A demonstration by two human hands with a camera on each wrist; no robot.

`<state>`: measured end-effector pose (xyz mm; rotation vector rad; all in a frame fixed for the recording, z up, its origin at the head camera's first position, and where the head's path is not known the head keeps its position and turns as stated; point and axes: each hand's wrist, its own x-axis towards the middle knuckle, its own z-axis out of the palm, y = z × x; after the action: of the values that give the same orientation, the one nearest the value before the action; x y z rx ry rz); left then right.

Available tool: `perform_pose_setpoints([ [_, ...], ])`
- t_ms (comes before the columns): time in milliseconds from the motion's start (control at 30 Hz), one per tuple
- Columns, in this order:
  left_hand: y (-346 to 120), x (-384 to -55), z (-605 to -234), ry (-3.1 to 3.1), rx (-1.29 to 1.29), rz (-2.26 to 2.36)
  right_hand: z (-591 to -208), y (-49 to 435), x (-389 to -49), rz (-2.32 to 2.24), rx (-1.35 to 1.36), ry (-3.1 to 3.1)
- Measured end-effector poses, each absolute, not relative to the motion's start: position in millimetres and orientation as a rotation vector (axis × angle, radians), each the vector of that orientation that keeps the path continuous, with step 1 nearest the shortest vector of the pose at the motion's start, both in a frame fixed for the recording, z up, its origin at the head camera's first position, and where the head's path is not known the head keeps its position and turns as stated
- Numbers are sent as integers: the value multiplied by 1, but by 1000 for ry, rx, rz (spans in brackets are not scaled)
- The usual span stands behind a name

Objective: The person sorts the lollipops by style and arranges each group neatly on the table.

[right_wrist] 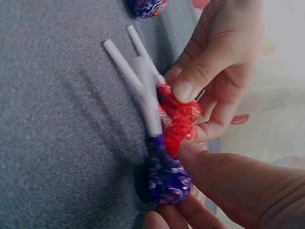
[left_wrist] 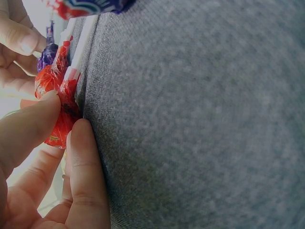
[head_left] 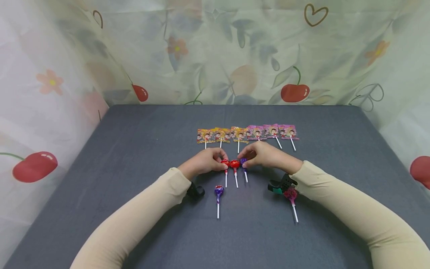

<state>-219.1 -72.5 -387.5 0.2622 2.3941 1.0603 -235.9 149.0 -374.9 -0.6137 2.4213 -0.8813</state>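
Note:
My left hand [head_left: 205, 161] pinches the head of a red-wrapped lollipop [left_wrist: 58, 132] between thumb and fingers. A second red lollipop [head_left: 234, 164] lies right beside it, its head against the first one in the right wrist view. On its other side, my right hand [head_left: 265, 155] holds a purple-wrapped lollipop [right_wrist: 169, 183] by the head, with the thumb on top and fingers beneath. The white sticks of all three point toward me. Closer to me, a purple-and-red lollipop [head_left: 219, 191] lies on the dark grey table [head_left: 161, 239].
Behind the hands stretches a row of flat-packed lollipops, with yellow wrappers [head_left: 222, 135] on the left and pink wrappers [head_left: 287, 131] on the right. A pink lollipop [head_left: 290, 195] lies by my right wrist. Patterned curtains [head_left: 215, 52] enclose the table's back and sides.

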Motion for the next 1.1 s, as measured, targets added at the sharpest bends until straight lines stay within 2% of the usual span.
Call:
perform_pose_setpoints([
  [333, -73, -219, -387, 2389, 277, 1073, -358, 151, -228, -971, -664, 2447],
  [600, -74, -219, -387, 2388, 287, 1092, -342, 140, -201, -1262, -700, 2334],
  [867, -74, -218, -388, 2401, 308, 1090, -360, 120, -172, -1302, -835, 2233],
  [1100, -74, -216, -384, 2396, 297, 1068, -376, 105, -164, -1189, -833, 2265],
])
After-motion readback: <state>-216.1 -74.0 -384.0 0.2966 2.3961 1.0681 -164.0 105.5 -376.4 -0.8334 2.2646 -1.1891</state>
